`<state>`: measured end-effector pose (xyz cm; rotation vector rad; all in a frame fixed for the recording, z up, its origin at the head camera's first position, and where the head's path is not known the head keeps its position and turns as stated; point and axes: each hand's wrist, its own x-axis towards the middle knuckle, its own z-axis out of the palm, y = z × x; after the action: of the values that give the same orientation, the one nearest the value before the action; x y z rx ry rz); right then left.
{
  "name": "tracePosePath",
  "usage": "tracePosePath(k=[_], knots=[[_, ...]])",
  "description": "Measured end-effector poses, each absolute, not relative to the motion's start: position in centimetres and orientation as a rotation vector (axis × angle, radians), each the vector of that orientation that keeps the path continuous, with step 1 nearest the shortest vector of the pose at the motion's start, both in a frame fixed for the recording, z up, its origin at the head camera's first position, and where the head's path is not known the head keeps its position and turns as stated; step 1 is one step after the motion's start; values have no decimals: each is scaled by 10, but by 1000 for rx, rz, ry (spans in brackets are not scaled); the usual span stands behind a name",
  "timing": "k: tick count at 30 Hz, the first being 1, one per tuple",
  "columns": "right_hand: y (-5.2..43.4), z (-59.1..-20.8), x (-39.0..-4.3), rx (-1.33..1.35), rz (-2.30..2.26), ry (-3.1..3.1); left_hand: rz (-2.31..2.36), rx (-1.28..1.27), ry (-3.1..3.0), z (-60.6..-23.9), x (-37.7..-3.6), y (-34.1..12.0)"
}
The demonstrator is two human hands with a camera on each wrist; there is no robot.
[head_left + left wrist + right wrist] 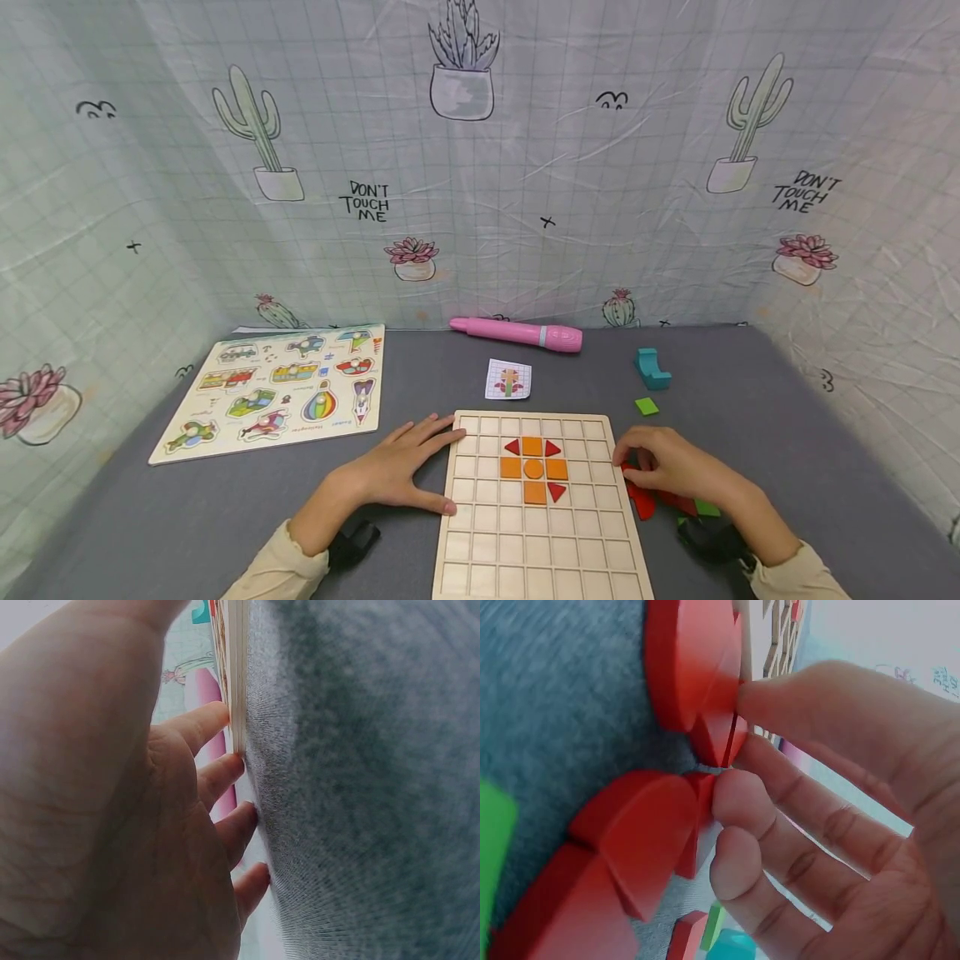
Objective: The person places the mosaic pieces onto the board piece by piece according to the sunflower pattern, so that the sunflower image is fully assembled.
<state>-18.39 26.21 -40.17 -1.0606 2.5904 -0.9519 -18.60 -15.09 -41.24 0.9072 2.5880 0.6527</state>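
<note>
A wooden grid board (495,546) lies in front of me, with several orange squares (532,447) set crosswise around an orange circle (533,469). Three red triangles (556,492) sit at corners between the squares. My left hand (397,467) rests along the board's left edge, fingers spread and fingertips touching it. Beside the right edge, my right hand (667,461) has its fingers bent over a pile of red pieces (641,498). In the right wrist view, its thumb and index finger pinch a small red piece (738,741), partly hidden; its exact shape is unclear.
A small picture card (508,380) with a gridded flower design lies beyond the board. Behind it is a pink pen-like tube (517,332). A vehicle puzzle board (277,392) lies left. A teal curved block (652,369) and a green square (647,406) lie right.
</note>
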Motion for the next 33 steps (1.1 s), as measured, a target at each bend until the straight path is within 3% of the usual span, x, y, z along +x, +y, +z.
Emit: tracePosePath(k=[33], knots=[[265, -406, -184, -1033, -916, 2707, 675, 932, 2576, -412, -184, -152]])
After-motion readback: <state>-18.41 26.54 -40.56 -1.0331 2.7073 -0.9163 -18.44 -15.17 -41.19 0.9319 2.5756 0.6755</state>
